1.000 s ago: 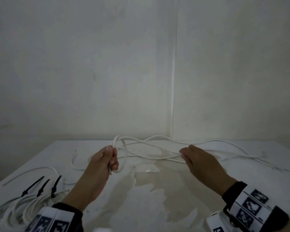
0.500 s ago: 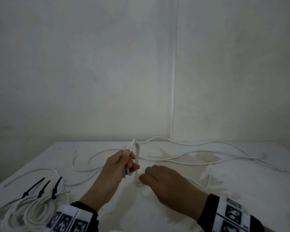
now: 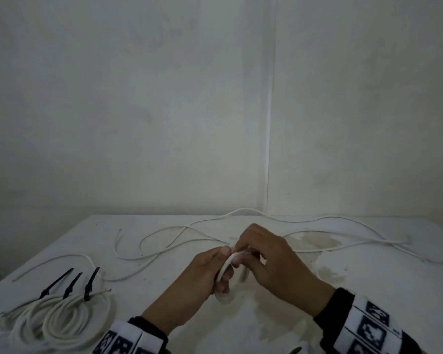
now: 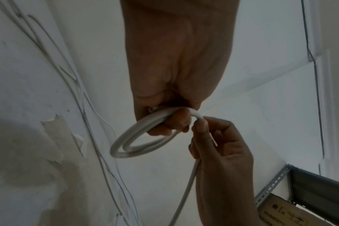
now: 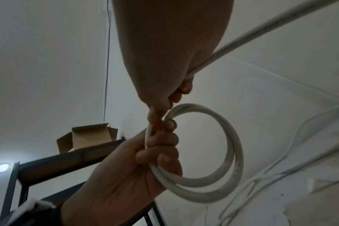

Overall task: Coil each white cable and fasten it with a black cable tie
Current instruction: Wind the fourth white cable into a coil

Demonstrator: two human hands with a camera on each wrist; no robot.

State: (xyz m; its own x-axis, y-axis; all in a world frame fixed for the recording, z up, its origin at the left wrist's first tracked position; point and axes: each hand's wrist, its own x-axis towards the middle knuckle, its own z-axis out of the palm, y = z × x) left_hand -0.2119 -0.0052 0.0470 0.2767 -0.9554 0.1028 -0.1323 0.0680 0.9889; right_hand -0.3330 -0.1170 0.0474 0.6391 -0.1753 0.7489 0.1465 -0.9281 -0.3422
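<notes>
Left hand: the left hand curls its fingers round a small coil of white cable, about two turns, so the loops stay stacked and do not spring apart.
Right hand: the right hand pinches the cable between thumb and fingertips right at the top of the coil, just beside the left thumb; judging by this, it is laying the next turn onto the stack.
Coil: it hangs from the left fingers just above the table, nearer the person than the loose cable.
Loose cable: the rest of the white cable trails from the right hand and lies in wide bends beyond the coil, probably left slack so it can feed in freely.
Done coils: coiled cables lie well to the left of the coil, near the table's front edge, each with a black tie standing up from it; likely set aside out of the working space.
Hidden: in the head view the hands cover most of the coil, so the turn count comes from the wrist views.
Hard to tell: how many loose cables lie beyond the coil, and whether a spare tie is on the table, cannot be made out; the cable's far end runs off to the right.
</notes>
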